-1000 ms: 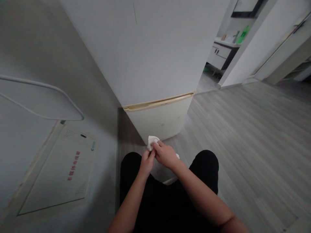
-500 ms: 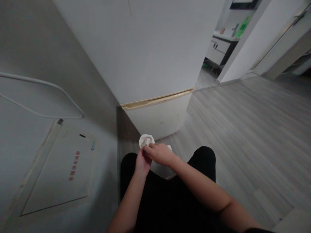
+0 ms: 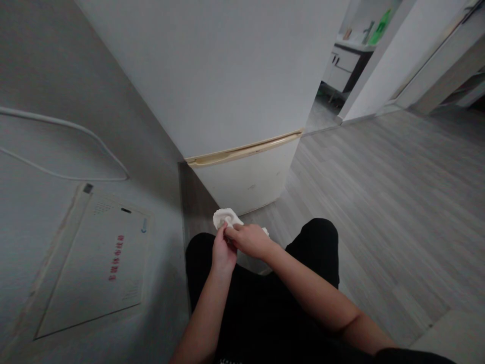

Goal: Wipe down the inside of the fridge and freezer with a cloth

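A crumpled white cloth (image 3: 223, 216) is bunched up between my two hands, low in the middle of the view and above my lap. My left hand (image 3: 225, 250) pinches it from below, thumb up against the folds. From the right, my right hand (image 3: 250, 239) is closed over the cloth, and its fingers meet those of the left. A bit of white pokes out behind the right wrist. Just beyond the hands stands a white refrigerator (image 3: 246, 182) with a yellowed handle strip (image 3: 246, 152); the cloth appears apart from it.
On the left wall are a white panel box (image 3: 94, 263) with red lettering and a looping white cable (image 3: 76, 126). Grey plank flooring (image 3: 371, 202) stretches to the right. Through a doorway at upper right, a green bottle (image 3: 380, 29) stands by a sink cabinet (image 3: 341, 68).
The left thumb has shifted up onto the cloth, whose top now spreads flatter and a little leftward. The view has tilted slightly. Both hands keep their hold.
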### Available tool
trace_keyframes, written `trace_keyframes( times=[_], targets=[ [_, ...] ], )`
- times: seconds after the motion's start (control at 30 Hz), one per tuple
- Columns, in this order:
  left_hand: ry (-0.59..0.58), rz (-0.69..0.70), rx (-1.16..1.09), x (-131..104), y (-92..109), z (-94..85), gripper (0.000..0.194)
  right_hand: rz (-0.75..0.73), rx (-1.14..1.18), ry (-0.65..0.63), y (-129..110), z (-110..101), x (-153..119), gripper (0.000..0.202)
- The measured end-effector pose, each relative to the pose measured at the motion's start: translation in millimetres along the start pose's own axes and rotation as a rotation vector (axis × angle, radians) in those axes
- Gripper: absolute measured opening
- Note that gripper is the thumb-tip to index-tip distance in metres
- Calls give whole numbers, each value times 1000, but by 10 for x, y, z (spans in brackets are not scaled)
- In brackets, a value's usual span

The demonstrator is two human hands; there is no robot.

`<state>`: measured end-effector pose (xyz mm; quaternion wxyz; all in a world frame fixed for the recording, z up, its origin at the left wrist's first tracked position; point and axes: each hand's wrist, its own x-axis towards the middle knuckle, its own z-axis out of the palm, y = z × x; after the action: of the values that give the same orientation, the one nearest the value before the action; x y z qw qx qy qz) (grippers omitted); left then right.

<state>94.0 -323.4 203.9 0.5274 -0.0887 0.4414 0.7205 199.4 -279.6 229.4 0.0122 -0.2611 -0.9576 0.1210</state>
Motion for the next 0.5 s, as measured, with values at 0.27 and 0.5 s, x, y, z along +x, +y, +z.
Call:
trace_keyframes(
  times=[0.27, 0.5],
  targets=[
    [-35, 312, 317, 68, -68, -66, 20, 75, 215, 21, 54, 13, -57, 36],
    [-578, 983, 1438, -106, 332, -234, 52, 131, 604, 198, 143, 330, -45, 12]
  ],
)
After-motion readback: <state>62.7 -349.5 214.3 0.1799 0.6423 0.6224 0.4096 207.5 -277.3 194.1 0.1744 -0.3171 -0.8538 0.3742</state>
